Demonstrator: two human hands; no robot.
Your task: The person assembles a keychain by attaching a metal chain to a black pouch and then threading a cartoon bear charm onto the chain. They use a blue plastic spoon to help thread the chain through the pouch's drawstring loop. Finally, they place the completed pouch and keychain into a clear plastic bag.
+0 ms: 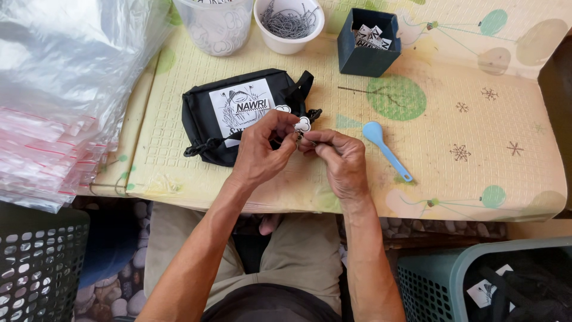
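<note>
On the table [476,119], a black pouch [208,119] lies flat. Behind the pouch stand a clear plastic cup [214,27], a white cup [289,27] of small metal chains, and a dark box [368,45] of printed tags. Right of the pouch lies a blue spoon [386,149]. At its zipper end, the left hand [262,149] and right hand [339,158] pinch a white cloud-shaped charm [303,124] between closed fingers.

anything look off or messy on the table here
Nothing looks spilled or damaged. The black pouch lies flat on the mat, both hands, left hand and right hand, pinch a small white charm beside it. The blue spoon lies loose, and the plastic bags overhang the table's left edge.
</note>
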